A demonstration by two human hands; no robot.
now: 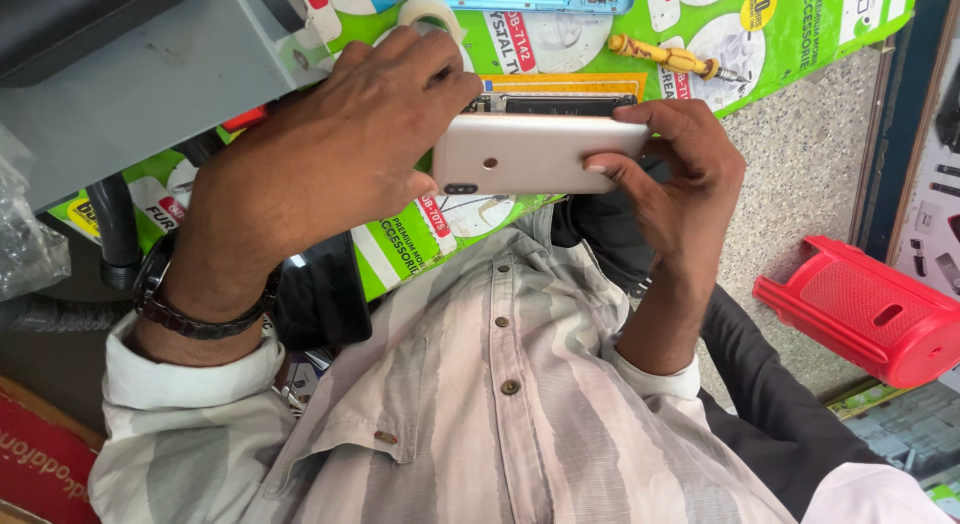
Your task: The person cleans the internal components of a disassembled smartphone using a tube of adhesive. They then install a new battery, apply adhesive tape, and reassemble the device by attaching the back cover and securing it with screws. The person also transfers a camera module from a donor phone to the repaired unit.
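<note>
Above the bench (pixel 800 194), a phone (pixel 540 154) lies lengthwise between both hands: left hand (pixel 340 144) grasping one end, right hand (pixel 670 174) the other.

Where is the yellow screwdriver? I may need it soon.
In the head view the yellow screwdriver lies on the green mat, top centre-right, just beyond the right hand and the phone.

The scene is viewed from one head-worn camera, aimed steeply down and close over the chest, both hands (pixel 330 134) and the green-covered counter (pixel 800 34).
</note>
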